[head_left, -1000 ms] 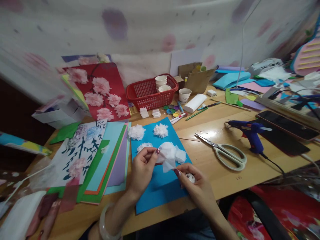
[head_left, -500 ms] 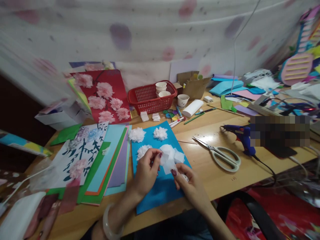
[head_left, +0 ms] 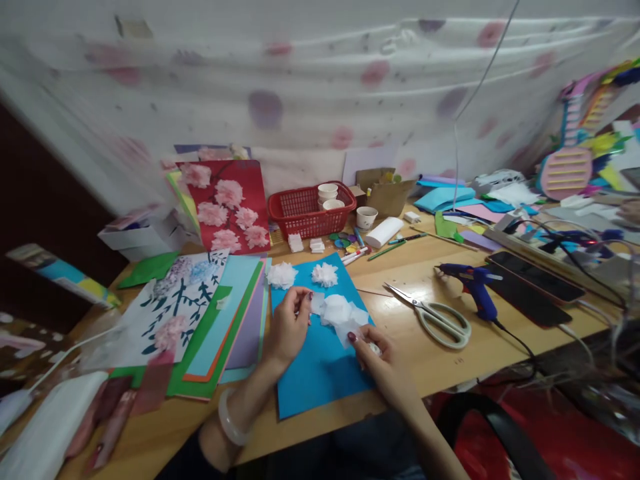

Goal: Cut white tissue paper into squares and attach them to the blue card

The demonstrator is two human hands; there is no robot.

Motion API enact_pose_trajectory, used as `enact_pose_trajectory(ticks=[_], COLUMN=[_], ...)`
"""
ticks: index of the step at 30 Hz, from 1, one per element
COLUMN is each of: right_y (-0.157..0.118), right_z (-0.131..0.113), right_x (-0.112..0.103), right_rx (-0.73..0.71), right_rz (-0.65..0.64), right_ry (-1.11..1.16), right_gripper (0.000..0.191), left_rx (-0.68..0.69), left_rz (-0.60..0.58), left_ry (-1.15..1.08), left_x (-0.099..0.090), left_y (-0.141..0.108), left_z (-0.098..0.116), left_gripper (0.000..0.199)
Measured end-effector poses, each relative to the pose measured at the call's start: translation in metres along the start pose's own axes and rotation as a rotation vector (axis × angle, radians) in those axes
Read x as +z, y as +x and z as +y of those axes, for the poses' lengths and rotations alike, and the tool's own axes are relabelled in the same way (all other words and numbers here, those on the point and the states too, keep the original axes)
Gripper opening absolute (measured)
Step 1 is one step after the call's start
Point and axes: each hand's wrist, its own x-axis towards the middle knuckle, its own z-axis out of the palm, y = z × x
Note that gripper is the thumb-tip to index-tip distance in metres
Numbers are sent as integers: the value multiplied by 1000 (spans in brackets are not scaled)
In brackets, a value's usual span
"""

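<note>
Over the blue card [head_left: 310, 390], white tissue [head_left: 336, 311] hangs between both hands: left hand [head_left: 290, 325] pinches its left edge, thumb to finger; right hand [head_left: 380, 357] pinches its lower edge, something white half hidden in that palm. White flowers [head_left: 325, 274] at card's far end. Scissors [head_left: 423, 307], glue gun [head_left: 473, 283] right, on worktop [head_left: 403, 327].

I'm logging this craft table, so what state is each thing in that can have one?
White tissue: pinched by both hands
Left hand: fingertips closed on tissue
Right hand: fingertips closed on tissue
Blue card: lying flat
Scissors: lying flat, blade opening unclear
Glue gun: lying down, unheld
Red basket: upright, cups inside
Red card: propped up
Rear phone: screen dark
</note>
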Motion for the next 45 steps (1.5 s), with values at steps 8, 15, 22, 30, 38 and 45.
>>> enact_pose_trajectory(ticks=[8, 15, 22, 30, 38, 45], right_y=[28, 50, 33, 6, 3, 7], right_z=[-11, -20, -31, -26, -29, -22], right_x=[-32, -41, -27, 11, 16, 10], right_rx=[-33, -27, 67, 206, 267, 318], right_rz=[9, 166, 29, -134, -135, -142], right_ry=[-115, 56, 652, 1241, 1258, 1336], right_gripper=[29, 40, 67, 55, 48, 47], left_rx=[46, 113, 174, 107, 211, 337], left_rz=[-53, -23, -19, -10, 145, 88], left_ry=[129, 160, 102, 26, 247, 428], left_x=[6, 16, 7, 32, 38, 41], left_y=[12, 27, -6, -60, -59, -54], left_z=[6, 21, 51, 51, 44, 45], left_gripper=[14, 19, 13, 7, 25, 16])
